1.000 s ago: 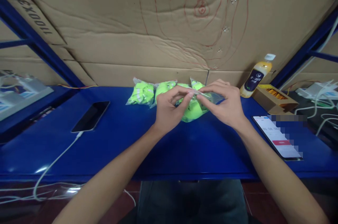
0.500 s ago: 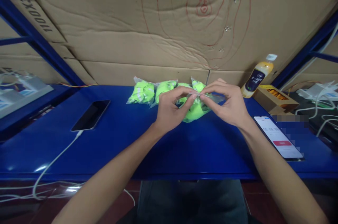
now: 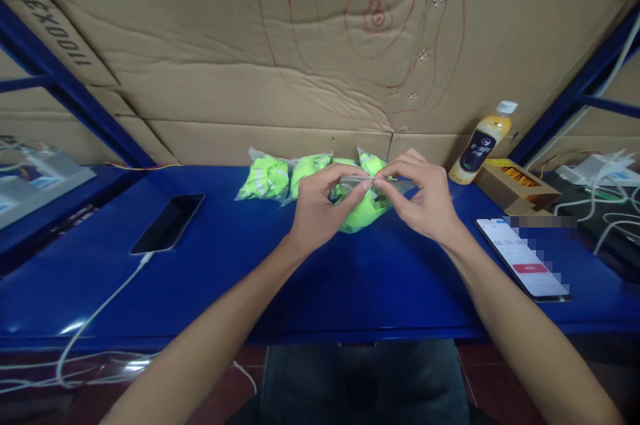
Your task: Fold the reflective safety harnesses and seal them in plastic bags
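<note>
A clear plastic bag [image 3: 364, 213] with bright yellow-green fabric inside hangs at the middle of the blue table. My left hand [image 3: 325, 201] pinches its top edge between thumb and forefinger. From the other side my right hand [image 3: 423, 191] pinches the same edge, its fingertips close beside the left ones. Behind stand more bags of the same fabric: one at the left [image 3: 265, 176], another next to it [image 3: 307, 168], and others partly hidden by my hands, including one behind them [image 3: 371, 161].
A dark phone [image 3: 167, 223] on a white cable lies at the left. At the right are a juice bottle [image 3: 480, 145], a small cardboard box [image 3: 517, 188] and a lit phone [image 3: 523, 258]. Cardboard [image 3: 200, 98] lines the back.
The view has shifted slightly, so the scene sits a little further left. Both hands still pinch the bag's top edge, with the right fingertips slightly nearer its middle.
</note>
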Demonstrator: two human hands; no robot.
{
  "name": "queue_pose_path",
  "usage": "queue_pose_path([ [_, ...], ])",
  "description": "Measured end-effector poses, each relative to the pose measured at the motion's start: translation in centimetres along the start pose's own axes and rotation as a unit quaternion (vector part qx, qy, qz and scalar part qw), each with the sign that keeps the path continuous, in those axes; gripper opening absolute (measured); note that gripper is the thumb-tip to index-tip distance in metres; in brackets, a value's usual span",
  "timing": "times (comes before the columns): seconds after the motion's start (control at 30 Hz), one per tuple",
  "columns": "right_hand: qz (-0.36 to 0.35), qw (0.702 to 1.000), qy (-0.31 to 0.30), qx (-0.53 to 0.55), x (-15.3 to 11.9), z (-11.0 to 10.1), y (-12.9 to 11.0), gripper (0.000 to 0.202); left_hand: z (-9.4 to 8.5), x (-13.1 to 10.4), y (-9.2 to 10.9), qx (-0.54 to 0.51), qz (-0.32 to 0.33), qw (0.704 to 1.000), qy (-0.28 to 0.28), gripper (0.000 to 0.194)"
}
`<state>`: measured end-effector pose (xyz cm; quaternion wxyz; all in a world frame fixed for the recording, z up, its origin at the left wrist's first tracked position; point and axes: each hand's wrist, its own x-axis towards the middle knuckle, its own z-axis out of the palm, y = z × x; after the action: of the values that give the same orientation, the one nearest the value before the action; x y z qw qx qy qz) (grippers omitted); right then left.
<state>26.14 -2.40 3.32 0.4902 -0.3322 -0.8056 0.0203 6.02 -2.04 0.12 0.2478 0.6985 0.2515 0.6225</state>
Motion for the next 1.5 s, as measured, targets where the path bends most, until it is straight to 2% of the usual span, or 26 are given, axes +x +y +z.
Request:
queue_pose_path([
  [0.1,0.000,1.000,-0.017,-0.003,0.1,-0.1,0.2,0.020,-0.3,0.1,-0.2,0.025,0.021,0.999,0.008,0.013],
  [0.2,0.012,1.000,-0.026,0.009,0.1,-0.2,0.8,0.024,-0.5,0.3,-0.3,0.018,0.010,0.999,0.027,0.013],
  [0.3,0.024,0.999,-0.006,0.033,0.0,0.1,1.1,0.028,-0.3,0.4,-0.2,-0.018,-0.010,0.999,0.029,0.011],
  [0.4,0.033,0.998,0.015,0.043,0.0,0.3,1.1,0.023,-0.2,0.6,0.0,-0.043,-0.032,0.998,0.025,0.011],
  [0.5,0.055,0.997,-0.007,0.051,0.0,-0.1,1.4,0.015,-0.4,0.8,-0.1,-0.034,-0.041,0.998,0.034,0.011],
  [0.63,0.092,0.991,-0.030,0.095,0.1,-0.8,2.9,0.024,-0.7,0.9,-0.8,-0.039,-0.059,0.995,0.072,0.014],
  [0.73,0.120,0.980,-0.020,0.156,0.0,-0.8,3.8,0.032,-0.8,1.1,-1.0,-0.062,-0.078,0.992,0.078,0.018],
  [0.87,0.176,0.956,-0.021,0.234,-0.1,-0.5,3.9,0.032,-1.0,1.3,-0.9,-0.080,-0.131,0.987,0.054,0.026],
  [0.97,0.232,0.922,-0.024,0.310,-0.1,-0.2,3.8,0.038,-1.2,1.3,-1.0,-0.056,-0.120,0.989,0.068,0.023],
  [1.03,0.246,0.913,-0.007,0.325,0.0,0.0,3.8,0.039,-1.3,1.2,-1.3,-0.043,-0.101,0.991,0.083,0.020],
  [1.13,0.226,0.921,0.023,0.316,0.0,0.1,3.8,0.037,-1.2,1.2,-1.4,-0.026,-0.087,0.992,0.092,0.018],
  [1.33,0.176,0.949,-0.022,0.260,0.0,0.2,3.2,0.034,-0.6,1.0,-0.6,-0.032,-0.068,0.996,0.058,0.016],
  [1.5,0.139,0.962,0.010,0.236,0.0,0.8,2.8,0.034,-0.4,0.9,-0.4,-0.058,-0.078,0.994,0.053,0.017],
])
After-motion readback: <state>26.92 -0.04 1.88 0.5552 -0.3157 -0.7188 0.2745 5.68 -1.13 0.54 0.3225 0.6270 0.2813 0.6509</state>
